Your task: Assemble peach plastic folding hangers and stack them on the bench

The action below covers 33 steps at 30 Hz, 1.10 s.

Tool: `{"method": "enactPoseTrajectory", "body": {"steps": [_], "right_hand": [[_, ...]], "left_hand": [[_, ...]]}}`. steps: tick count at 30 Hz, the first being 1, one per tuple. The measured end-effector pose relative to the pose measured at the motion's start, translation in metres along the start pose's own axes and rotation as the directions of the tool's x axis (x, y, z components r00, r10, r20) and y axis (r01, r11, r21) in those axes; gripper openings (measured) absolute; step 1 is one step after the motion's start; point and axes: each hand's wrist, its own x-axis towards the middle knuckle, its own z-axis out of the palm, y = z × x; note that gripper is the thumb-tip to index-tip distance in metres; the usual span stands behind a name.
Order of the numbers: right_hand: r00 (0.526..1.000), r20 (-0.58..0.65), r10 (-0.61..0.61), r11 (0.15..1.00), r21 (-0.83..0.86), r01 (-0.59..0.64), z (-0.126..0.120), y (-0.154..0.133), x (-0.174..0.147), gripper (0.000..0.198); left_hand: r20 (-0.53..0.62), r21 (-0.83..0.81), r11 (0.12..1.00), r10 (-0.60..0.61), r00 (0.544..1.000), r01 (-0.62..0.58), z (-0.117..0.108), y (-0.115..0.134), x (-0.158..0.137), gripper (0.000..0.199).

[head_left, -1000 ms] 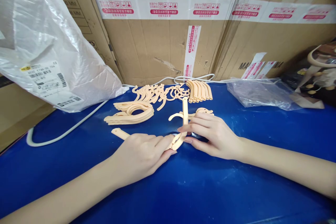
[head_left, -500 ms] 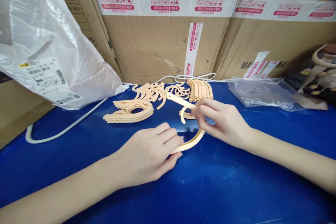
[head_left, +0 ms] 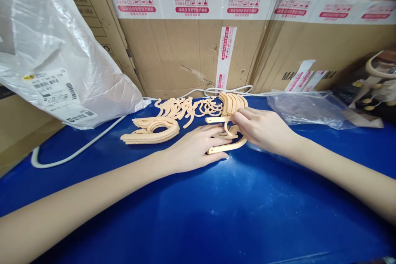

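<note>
My right hand [head_left: 264, 128] is closed on a cream plastic folding hanger [head_left: 227, 147], gripping it where its parts meet. Two arms of this hanger point left, and a curved hook hangs between them. My left hand [head_left: 193, 148] lies low over the table with its fingers stretched out. Its fingertips reach between the hanger's arms and touch or cover another cream hanger piece [head_left: 235, 132], mostly hidden. Left of it rests a stack of folded cream hangers [head_left: 163, 135]. Loose hooks [head_left: 175, 108] lie in a pile behind, beside a row of curved hanger arms [head_left: 232, 102].
A blue table surface [head_left: 216, 214] spreads beneath everything. Large cardboard boxes [head_left: 173, 49] stand along the back. A white plastic parcel bag [head_left: 62, 57] leans at the left, with a white cable [head_left: 77, 152] below it. Clear plastic bags [head_left: 306, 109] lie at the right.
My left hand has let go of the hanger's lower arm and moved forward and right, its fingers straightening. The hanger has turned in my right hand, so both arms now point left.
</note>
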Motion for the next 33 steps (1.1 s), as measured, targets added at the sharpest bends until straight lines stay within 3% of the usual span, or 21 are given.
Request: {"method": "enactPoseTrajectory", "body": {"steps": [7,12,18,23,26,30,33], "right_hand": [[1.0,-0.003,0.013,1.0,0.016,-0.013,0.0,0.002,-0.001,0.014],[0.997,-0.002,0.073,0.99,0.119,-0.072,0.002,0.0,-0.003,0.017],[0.997,0.008,0.077,0.987,0.139,-0.077,0.005,-0.002,-0.003,0.018],[0.998,0.054,0.044,0.983,0.174,-0.053,0.008,-0.005,-0.002,0.018],[0.997,0.067,0.04,0.979,0.199,-0.052,0.009,-0.005,-0.001,0.021],[0.997,0.049,0.053,0.974,0.216,-0.062,0.006,-0.005,-0.001,0.029],[0.999,-0.031,-0.01,0.965,0.262,0.018,-0.001,-0.01,-0.002,0.039]], "left_hand": [[0.115,0.101,0.991,-0.095,0.989,0.083,-0.005,0.015,-0.021,0.057],[0.052,0.293,0.948,-0.148,0.988,0.127,-0.016,0.039,-0.062,0.064],[0.072,0.434,0.898,-0.113,0.991,0.071,-0.035,0.048,-0.12,0.07],[0.049,0.452,0.865,-0.267,0.963,0.217,-0.043,0.041,-0.157,0.059],[-0.023,0.433,0.858,-0.296,0.955,0.277,-0.043,0.041,-0.154,0.052],[-0.077,0.425,0.864,-0.261,0.962,0.269,-0.04,0.038,-0.127,0.044],[-0.099,0.498,0.834,-0.217,0.971,0.237,-0.035,0.037,-0.107,0.041]]}}
